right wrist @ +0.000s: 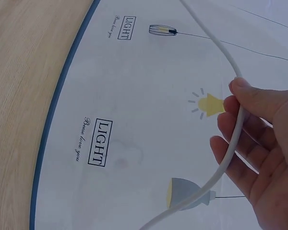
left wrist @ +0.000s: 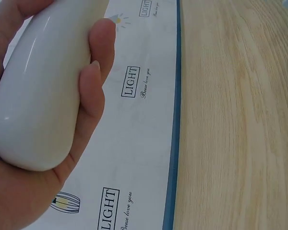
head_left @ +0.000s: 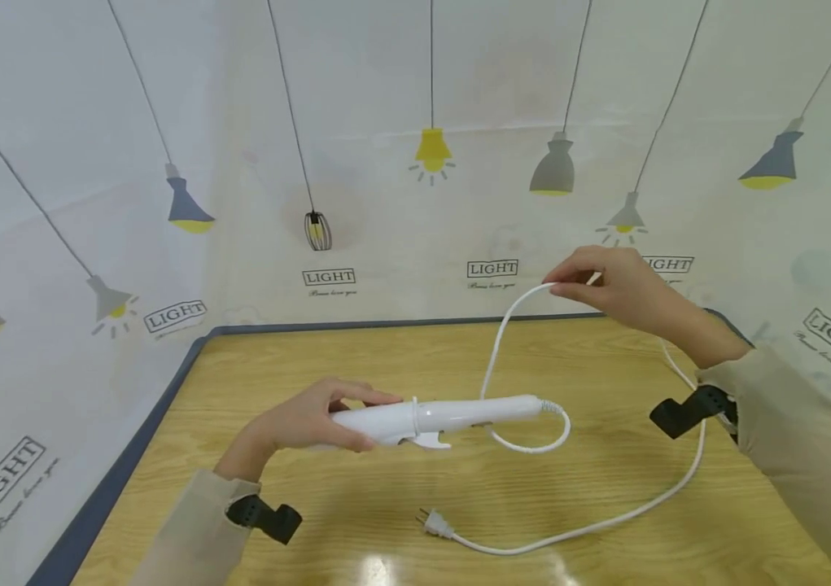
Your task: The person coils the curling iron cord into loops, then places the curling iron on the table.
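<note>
A long white corded appliance (head_left: 477, 413), with a ring around its middle and a hooked tab beneath, lies level above the table. Its kind does not show. Around its thick, rounded end (left wrist: 41, 96), my left hand (head_left: 305, 419) curls fingers and thumb. The narrower end, with a ribbed cord sleeve, points right. From there the white cord (head_left: 499, 342) loops under and behind that end, then rises to my right hand (head_left: 616, 289). In the right wrist view, thumb and index finger pinch the cord (right wrist: 236, 129), and it passes over the other fingers.
More cord (head_left: 649, 505) curves along the right side of the wooden table (head_left: 276, 505) to a two-prong plug (head_left: 438, 523) near the front. Behind the table's dark blue edge (head_left: 356, 325) hangs a white sheet (head_left: 386, 187) printed with lamps. Dark bands circle both sleeves.
</note>
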The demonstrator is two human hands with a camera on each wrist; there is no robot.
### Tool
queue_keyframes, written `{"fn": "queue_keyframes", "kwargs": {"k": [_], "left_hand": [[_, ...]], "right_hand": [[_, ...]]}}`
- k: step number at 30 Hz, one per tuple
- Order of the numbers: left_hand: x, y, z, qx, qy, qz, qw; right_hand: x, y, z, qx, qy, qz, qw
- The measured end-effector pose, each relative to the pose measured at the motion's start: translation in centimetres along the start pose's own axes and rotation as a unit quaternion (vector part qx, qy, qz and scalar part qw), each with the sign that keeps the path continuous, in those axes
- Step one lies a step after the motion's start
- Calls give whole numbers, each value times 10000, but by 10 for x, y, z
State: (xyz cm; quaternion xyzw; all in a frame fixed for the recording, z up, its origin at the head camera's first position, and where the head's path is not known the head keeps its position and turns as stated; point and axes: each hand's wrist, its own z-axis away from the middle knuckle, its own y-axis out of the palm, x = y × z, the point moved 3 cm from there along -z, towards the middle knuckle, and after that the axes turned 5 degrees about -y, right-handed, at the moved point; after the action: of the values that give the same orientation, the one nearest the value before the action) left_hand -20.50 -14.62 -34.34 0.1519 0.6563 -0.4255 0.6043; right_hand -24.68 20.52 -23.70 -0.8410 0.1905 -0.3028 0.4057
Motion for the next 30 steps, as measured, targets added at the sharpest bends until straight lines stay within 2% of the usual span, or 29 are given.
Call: {"fn": "queue_keyframes", "kwargs": {"k": [5, 9, 14, 17, 25, 30], "left_hand": [[8, -5, -2, -470, -444, -24, 9979], [13, -9, -4, -734, -611, 26, 9954], [16, -13, -6, -1019, -626, 16, 9928], [14, -14, -6, -1241, -641, -52, 9902], [-8, -16, -2, -1745, -620, 68, 9827], [-1, -23, -2, -1947, -595, 224, 9788]], "right_hand": [[11, -11, 9, -85, -51, 129, 9999], [21, -14, 19, -95, -145, 297, 9994], [34, -12, 31, -210, -456, 425, 9978], [43, -9, 38, -247, -594, 248, 9976], [59, 5, 55, -264, -654, 41, 9975], [59, 18, 67, -398, -731, -166, 9964]]}}
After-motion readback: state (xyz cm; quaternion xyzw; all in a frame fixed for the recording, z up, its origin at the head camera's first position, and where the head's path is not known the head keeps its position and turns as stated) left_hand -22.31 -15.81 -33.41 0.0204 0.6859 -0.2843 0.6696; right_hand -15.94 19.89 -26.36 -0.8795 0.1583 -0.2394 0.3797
